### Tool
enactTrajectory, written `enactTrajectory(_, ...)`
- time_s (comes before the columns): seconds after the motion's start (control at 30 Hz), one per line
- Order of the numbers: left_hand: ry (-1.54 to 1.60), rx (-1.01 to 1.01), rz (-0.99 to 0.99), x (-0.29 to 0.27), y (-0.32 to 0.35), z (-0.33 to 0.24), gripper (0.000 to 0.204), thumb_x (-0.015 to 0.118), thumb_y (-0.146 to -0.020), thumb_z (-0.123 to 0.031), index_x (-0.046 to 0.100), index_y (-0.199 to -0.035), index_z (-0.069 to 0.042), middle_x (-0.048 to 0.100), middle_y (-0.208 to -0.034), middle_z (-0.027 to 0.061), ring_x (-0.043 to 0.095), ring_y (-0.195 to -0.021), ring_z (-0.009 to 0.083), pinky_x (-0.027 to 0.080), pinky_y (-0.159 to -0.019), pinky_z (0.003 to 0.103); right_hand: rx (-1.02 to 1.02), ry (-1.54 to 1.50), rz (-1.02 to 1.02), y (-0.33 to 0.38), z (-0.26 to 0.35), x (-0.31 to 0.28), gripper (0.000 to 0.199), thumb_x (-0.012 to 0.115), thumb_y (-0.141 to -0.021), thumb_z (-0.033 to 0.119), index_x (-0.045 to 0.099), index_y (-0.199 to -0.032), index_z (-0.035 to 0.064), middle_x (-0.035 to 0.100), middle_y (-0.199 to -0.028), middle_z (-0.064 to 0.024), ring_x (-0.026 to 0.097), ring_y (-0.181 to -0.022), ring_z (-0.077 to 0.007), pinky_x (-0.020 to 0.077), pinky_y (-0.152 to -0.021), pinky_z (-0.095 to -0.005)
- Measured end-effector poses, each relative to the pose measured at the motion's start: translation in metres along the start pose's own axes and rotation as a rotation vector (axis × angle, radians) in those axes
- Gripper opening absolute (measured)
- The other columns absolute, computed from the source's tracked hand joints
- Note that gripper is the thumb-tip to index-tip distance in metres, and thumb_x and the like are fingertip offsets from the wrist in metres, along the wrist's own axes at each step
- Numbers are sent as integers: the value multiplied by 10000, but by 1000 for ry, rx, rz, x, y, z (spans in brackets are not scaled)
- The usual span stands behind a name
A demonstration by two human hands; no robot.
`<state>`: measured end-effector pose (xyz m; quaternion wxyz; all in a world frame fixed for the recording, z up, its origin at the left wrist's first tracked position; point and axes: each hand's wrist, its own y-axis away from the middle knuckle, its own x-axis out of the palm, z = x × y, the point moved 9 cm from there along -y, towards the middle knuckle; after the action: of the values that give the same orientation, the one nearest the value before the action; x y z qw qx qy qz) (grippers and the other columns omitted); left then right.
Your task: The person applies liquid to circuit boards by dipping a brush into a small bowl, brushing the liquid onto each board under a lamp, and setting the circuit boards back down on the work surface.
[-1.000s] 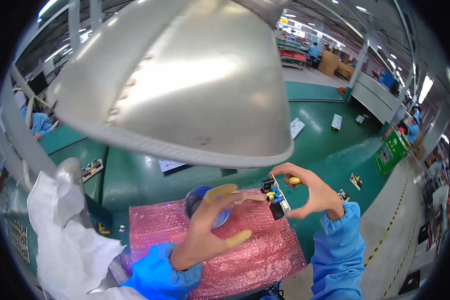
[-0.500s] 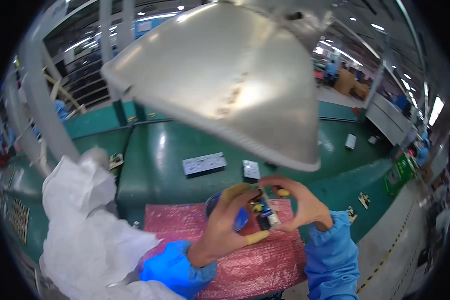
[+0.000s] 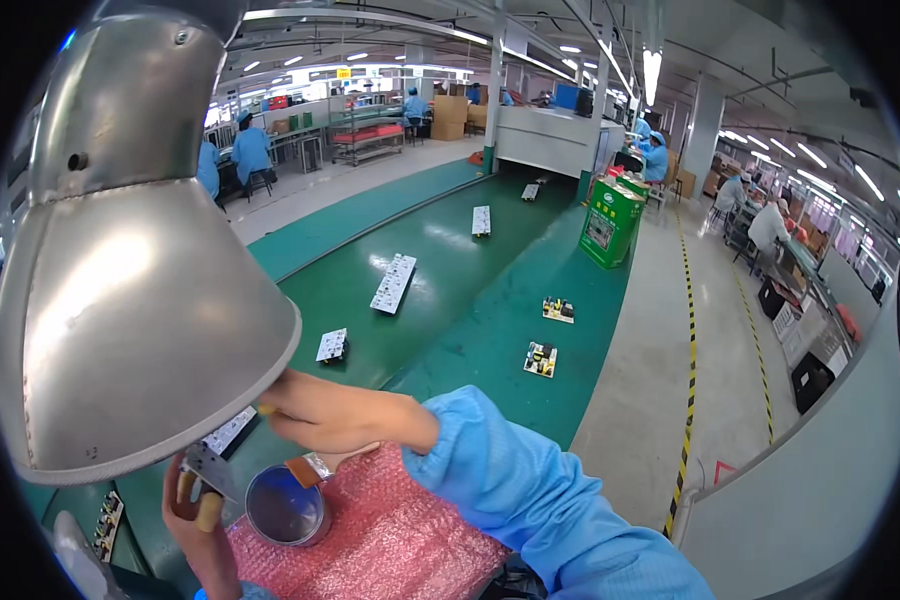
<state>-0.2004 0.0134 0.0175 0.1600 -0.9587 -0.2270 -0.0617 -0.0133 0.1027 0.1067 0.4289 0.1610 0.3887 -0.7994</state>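
Observation:
My left hand [image 3: 198,530], yellow cots on its fingertips, is closed round the edges of a small circuit board [image 3: 210,470] with a flat grey side showing. My right hand [image 3: 335,415] reaches left over the belt, its fingertips partly hidden at the lamp shade's rim; what they touch cannot be seen. Between the hands, a blue tub [image 3: 288,510] stands on pink bubble wrap [image 3: 390,530]. A flat brush [image 3: 315,467] with brown bristles and a wooden handle lies at the tub's rim, below my right wrist. A longer white-topped board [image 3: 230,432] lies on the belt just beyond.
A large metal lamp shade [image 3: 160,320] hangs at the left, close above my hands. Several boards lie on the green belt [image 3: 440,270], including a long white one [image 3: 394,283]. Two component boards [image 3: 541,359] lie at its right side, near a green can [image 3: 612,222]. Seated workers are farther off.
My view has swung right, and the lamp shade now fills the left. My right hand has left the board and reaches leftward; my left hand keeps the board, now with its grey side showing.

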Motion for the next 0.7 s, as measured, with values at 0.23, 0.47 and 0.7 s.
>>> enactTrajectory(0.23,353,126,12,-50,-11,12,646,577,-902,-251,266,-1396,25,409,-1334,195,444,-1237,315,368,-1074,432,-66,-30,26,-14,4,40,181,513,-897,124,538,-1028,2,489,-1093,-164,461,-1080,-336,387,-932,-402)
enactTrajectory(0.47,652,66,92,-85,-32,34,504,516,-944,-267,355,-1345,-7,376,-1371,180,365,-1291,365,319,-1113,473,-181,-71,-4,-16,15,50,92,583,-872,102,532,-879,25,512,-853,-104,538,-773,-260,427,-707,-386)
enactTrajectory(0.7,894,88,161,-105,-26,19,499,538,-932,-233,394,-1319,46,333,-1365,262,308,-1309,381,247,-1145,474,277,-148,23,-34,-33,66,226,564,-832,236,562,-784,15,587,-733,-167,591,-665,-304,470,-631,-412)
